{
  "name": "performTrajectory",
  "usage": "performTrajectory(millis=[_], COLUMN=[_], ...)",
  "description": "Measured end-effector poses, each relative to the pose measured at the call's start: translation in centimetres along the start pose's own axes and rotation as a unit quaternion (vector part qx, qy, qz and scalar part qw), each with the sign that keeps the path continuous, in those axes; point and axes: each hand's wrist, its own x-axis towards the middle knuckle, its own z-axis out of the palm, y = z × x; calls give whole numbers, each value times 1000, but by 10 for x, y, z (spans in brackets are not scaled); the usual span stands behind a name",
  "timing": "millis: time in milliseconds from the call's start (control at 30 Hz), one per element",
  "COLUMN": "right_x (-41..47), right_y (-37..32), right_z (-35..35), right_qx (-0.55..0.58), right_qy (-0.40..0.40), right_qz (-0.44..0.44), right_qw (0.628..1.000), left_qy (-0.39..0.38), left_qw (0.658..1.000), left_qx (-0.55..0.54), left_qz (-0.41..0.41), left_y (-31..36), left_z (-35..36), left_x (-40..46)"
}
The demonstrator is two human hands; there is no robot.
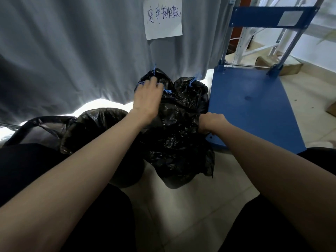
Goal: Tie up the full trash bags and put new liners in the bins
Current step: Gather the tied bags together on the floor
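Two full black trash bags stand against the grey curtain, each closed with a blue drawstring: the left bag (160, 77) and the right bag (190, 91). My left hand (147, 99) lies over the top of the left bag, fingers spread and bent on its gathered neck by the blue string (168, 91). A crumpled black liner (174, 142) drapes over a bin (174, 180) in front of them. My right hand (211, 123) grips this liner's right edge in a fist. A second bin with a black liner (94, 128) sits at the left.
A blue platform trolley (254, 110) stands right of the bags, its handle frame rising behind. A paper sign (162, 19) hangs on the grey curtain (72, 51). Cardboard boxes (283, 67) and metal shelving lie at the back right. My dark-clothed knees fill the lower corners.
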Motion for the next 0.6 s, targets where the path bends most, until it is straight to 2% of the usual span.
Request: performTrajectory(millis=[67, 133, 167, 267, 333, 367, 467, 600], right_x=[-4, -6, -5, 0, 4, 6, 9, 17], right_y=[-4, -8, -10, -17, -23, -26, -32, -27], right_z=[0, -2, -2, -4, -4, -3, 1, 14], right_qx=[-44, -82, -86, -19, 65, 102, 158, 208], right_qy=[-38, -46, -36, 65, 141, 153, 114, 56], right_qz=[-8, -12, -10, -3, -27, -52, -91, -57], right_qw=[998, 996, 996, 998, 988, 982, 977, 975], left_qy=[30, 6, -20, -86, -99, -99, -114, -167], left_qw=[991, 972, 967, 973, 978, 980, 982, 980], left_qx=[-16, -42, -51, -66, -57, -54, -64, -69], left_qz=[126, 231, 249, 204, 174, 166, 135, 87], left_y=[16, 33, 40, 46, 44, 42, 36, 29], left_z=[2, 8, 12, 29, 39, 43, 50, 62], left_x=[-2, -6, -8, -13, -14, -14, -13, -14])
